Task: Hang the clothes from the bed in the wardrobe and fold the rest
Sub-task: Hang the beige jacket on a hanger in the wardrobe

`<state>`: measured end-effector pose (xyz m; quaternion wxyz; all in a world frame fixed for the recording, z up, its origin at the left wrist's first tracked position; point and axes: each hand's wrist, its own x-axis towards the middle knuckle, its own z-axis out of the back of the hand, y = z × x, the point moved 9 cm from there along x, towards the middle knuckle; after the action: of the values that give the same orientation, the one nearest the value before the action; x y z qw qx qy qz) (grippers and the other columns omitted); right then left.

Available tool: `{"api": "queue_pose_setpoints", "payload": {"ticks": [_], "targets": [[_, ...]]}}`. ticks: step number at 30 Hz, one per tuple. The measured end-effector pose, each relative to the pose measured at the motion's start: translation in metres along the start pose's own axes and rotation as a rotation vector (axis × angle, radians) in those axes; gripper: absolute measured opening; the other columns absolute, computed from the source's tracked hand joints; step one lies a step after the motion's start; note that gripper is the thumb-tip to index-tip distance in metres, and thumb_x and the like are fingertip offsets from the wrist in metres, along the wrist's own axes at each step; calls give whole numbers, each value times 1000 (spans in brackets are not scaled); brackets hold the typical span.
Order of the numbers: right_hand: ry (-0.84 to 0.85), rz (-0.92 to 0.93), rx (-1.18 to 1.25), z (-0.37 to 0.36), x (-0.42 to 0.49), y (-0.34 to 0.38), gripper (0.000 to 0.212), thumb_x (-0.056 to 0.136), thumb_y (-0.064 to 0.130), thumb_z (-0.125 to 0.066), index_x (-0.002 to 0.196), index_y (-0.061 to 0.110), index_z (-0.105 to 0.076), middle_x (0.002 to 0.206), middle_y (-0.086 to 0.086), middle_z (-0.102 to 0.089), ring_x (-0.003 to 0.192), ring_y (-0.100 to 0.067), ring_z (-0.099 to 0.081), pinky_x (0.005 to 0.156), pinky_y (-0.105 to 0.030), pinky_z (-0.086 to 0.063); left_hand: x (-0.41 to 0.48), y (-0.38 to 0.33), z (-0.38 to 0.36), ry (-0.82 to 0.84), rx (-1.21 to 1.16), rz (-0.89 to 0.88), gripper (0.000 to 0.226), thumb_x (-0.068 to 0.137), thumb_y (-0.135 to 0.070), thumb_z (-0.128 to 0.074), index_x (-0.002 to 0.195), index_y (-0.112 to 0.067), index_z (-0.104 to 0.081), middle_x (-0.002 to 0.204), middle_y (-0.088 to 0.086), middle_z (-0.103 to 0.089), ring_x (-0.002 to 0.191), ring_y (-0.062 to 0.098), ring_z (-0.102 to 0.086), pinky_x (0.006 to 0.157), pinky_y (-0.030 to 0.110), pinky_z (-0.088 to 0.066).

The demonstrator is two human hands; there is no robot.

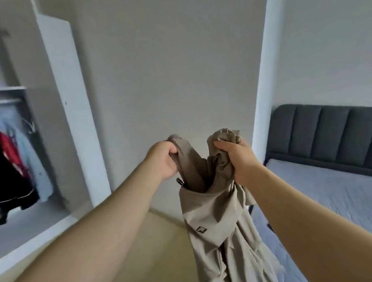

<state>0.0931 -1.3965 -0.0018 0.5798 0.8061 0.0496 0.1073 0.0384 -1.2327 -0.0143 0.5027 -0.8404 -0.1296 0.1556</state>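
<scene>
Beige cloth garment (219, 226) held up, not yet hung.
Left hand (163, 160) and right hand (236, 157) each clutch its top; the white wardrobe (66, 83) already holds clothes.

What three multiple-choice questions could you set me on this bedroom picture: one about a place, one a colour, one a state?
1. Where does the bed lie in the picture?
A) on the right
B) on the left
C) in the middle, straight ahead

2. What colour is the held garment?
A) red
B) beige
C) black

3. What are the left hand and right hand doing?
A) both hang free
B) only one holds the garment
C) both grip the garment

Answers: 1 A, the bed fills the right side of the view. 2 B, the cloth is plain beige throughout. 3 C, the fingers of each hand curl round the garment's top.
</scene>
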Motion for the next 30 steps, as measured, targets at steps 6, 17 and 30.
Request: {"api": "queue_pose_setpoints", "payload": {"ticks": [6,17,30], "targets": [[227,-59,-23,-137,13,-32,15,85,-1,-60,82,14,-58,81,-9,-62,75,-22,-61,79,-37,-52,9,-50,146,-279,105,111,36,85,6,-22,108,3,-49,109,18,-57,101,28,-56,95,40,-43],[483,-120,-24,-391,48,-122,12,84,-3,-57,79,8,-58,77,-13,-59,74,-25,-58,77,-36,-50,50,-159,374,-468,523,124,8,83,6,-50,77,2,-54,81,15,-52,71,28,-54,72,34,-47],[733,-192,33,-601,94,-216,19,80,-8,-57,75,8,-65,68,-8,-68,64,-20,-64,61,-24,-55,87,-223,571,-679,299,208,19,81,-8,-66,98,1,-62,95,14,-65,83,27,-62,69,37,-53]]}}
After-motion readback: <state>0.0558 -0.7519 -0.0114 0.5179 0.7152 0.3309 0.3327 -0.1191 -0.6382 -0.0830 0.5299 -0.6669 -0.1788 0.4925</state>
